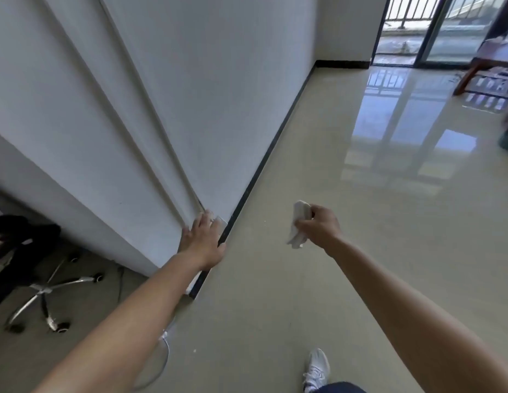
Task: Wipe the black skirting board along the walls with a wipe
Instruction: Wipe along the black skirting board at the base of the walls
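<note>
**Wipe held clear of the wall, left palm flat on the corner**

The person's 2 hands are apart, in the lower middle of the frame. The left hand (203,239) lies flat against the outer corner of the white painted wall (218,95), its fingers straight and spread, gripping nothing. Its thumb side sits just beside the top edge of the thin black skirting board (264,163). That board runs along the foot of the wall from the corner at centre-bottom diagonally up to the upper right, where it turns along a further wall.

The right hand (319,226) is right of centre, above the glossy beige tiled floor (332,279) and well apart from the wall. Its fingers are curled around a crumpled white wipe (299,219), which sticks out above and below the fist. The wipe touches neither the skirting board nor the floor.

At lower left stands the chrome star base of a black office chair (45,293) on castors. A thin white cable (163,361) loops over the floor near the bottom edge. A white lace-up trainer (317,367) shows at bottom centre-right. In the upper right corner are dark-framed glass sliding doors (445,32) and a reddish wooden low table (485,58).
</note>
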The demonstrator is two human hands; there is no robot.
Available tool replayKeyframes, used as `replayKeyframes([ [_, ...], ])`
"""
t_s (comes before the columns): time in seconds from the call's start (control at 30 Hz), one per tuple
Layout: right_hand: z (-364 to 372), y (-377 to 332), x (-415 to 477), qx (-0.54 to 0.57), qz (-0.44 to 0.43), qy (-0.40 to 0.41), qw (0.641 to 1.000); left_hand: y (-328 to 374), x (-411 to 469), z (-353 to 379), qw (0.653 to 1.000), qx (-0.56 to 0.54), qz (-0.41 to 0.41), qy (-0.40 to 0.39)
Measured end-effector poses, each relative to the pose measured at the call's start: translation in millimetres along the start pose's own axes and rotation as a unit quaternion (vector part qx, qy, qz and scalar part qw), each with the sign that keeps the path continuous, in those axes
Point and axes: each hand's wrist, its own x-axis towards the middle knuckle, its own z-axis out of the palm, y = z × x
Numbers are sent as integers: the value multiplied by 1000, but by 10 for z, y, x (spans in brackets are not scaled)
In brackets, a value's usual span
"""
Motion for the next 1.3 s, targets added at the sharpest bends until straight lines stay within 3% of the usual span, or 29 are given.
replayKeyframes([
  [0.13, 154, -215, 875, -166, -73, -72, 981, -108, 297, -15, 998, -24, -52, 8],
  [0.37, 951, -439, 1585, -288, -230, -162, 915, -566, 541, 360, 986, -56, -141, -68],
  [0.6, 1535, -679, 2005, -417, -274, -248, 831, -1044, 1085, 736, 973, -111, -189, -75],
  [0.77, 1929, -592, 2443, -442, -243, -247, 827, -1173, 1527, 1151, 958, -151, -209, -124],
  [0.9, 2272, -314, 2764, -482, -229, -287, 795, -1164, 1770, 1623, 947, -168, -225, -158],
  [1.03, 2802, 132, 3204, -466, -221, -338, 787, -1119, 2034, 2315, 934, -173, -272, -156],
  [1.2, 3685, 1116, 3815, -453, -251, -364, 774, -1055, 2392, 3461, 892, -220, -363, -153],
  [1.3, 4249, 1785, 4105, -422, -280, -370, 778, -1020, 2609, 4217, 888, -215, -377, -153],
])
